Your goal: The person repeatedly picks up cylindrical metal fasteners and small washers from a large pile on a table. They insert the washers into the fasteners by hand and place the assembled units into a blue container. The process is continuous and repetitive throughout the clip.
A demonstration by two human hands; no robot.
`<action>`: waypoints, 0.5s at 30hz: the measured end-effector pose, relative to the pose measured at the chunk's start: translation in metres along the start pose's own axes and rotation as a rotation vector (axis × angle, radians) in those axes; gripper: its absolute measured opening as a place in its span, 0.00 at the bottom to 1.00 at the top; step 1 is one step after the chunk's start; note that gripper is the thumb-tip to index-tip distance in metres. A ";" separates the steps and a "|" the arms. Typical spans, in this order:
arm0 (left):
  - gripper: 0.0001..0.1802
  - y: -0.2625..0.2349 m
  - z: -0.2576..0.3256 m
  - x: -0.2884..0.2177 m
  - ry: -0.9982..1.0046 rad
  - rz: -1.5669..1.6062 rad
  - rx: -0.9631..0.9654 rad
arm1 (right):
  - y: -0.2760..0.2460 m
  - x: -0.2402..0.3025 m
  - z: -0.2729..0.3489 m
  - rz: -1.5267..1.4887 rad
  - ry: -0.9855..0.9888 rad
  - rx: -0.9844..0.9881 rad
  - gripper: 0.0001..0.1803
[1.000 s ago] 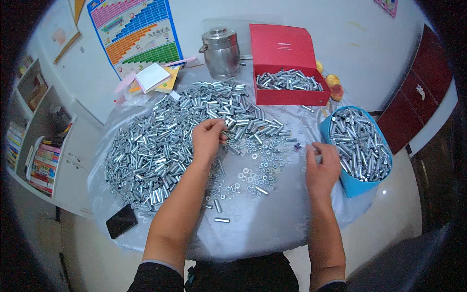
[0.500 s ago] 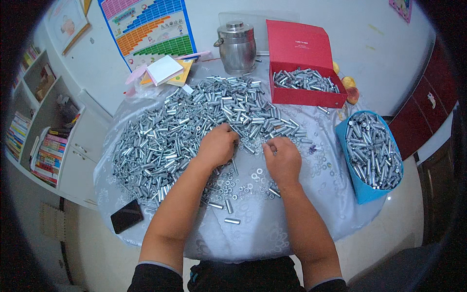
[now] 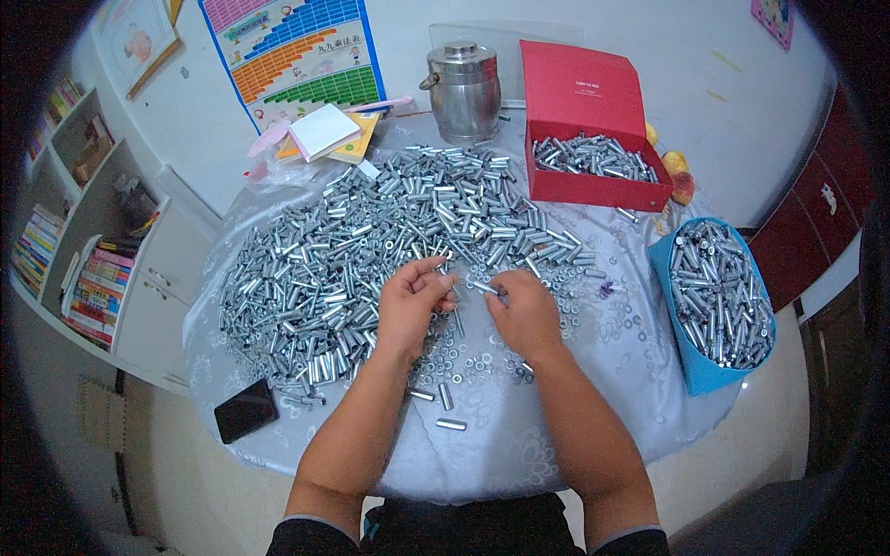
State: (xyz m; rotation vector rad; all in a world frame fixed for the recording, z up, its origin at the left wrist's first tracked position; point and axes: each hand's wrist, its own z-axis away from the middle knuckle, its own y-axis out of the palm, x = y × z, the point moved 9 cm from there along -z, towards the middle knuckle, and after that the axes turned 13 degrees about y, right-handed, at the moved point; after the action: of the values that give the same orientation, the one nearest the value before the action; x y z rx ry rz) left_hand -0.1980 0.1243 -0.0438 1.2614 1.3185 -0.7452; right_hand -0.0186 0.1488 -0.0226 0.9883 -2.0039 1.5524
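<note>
A big heap of shiny metal sleeves and bolts (image 3: 334, 250) spreads over the cloth. At its near right edge my left hand (image 3: 408, 304) is closed, thumb against bent fingers. Something small may sit at those fingertips, but I cannot make it out. Just to the right, my right hand (image 3: 527, 313) pinches a short metal sleeve (image 3: 485, 288), which points toward the left hand without touching it. Between and below the hands lie loose washers (image 3: 468, 363). A few separate sleeves (image 3: 451, 424) rest nearer the table's front.
A blue fabric bin (image 3: 688, 357) full of assembled metal bolts stands at the right. Behind it, an open red box (image 3: 603, 189) holds more. A steel pot (image 3: 465, 97), papers (image 3: 324, 132) and a plastic bag stand at the back. A black phone (image 3: 246, 411) lies front left.
My left hand has turned, its thumb and fingers now showing. My right hand has moved slightly left and down, with a sleeve now visible in it. The whole view has shifted slightly.
</note>
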 end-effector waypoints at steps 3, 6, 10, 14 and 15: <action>0.16 -0.002 0.005 0.002 -0.026 0.137 -0.054 | -0.010 -0.001 0.004 -0.139 0.001 -0.016 0.12; 0.15 -0.005 0.008 0.006 -0.063 0.239 -0.090 | -0.013 -0.007 0.006 -0.358 0.197 0.058 0.12; 0.14 -0.005 0.011 0.004 -0.042 0.270 -0.099 | 0.003 -0.019 0.006 -0.682 0.347 0.244 0.11; 0.14 -0.003 0.012 0.006 -0.024 0.276 -0.093 | 0.010 -0.014 0.008 -0.716 0.304 0.269 0.11; 0.14 -0.003 0.012 0.006 -0.024 0.270 -0.095 | 0.010 -0.012 0.009 -0.707 0.300 0.270 0.11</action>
State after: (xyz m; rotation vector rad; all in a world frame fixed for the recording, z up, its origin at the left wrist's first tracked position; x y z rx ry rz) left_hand -0.1964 0.1134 -0.0522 1.3173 1.1225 -0.4995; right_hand -0.0174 0.1448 -0.0402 1.2900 -1.0807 1.4570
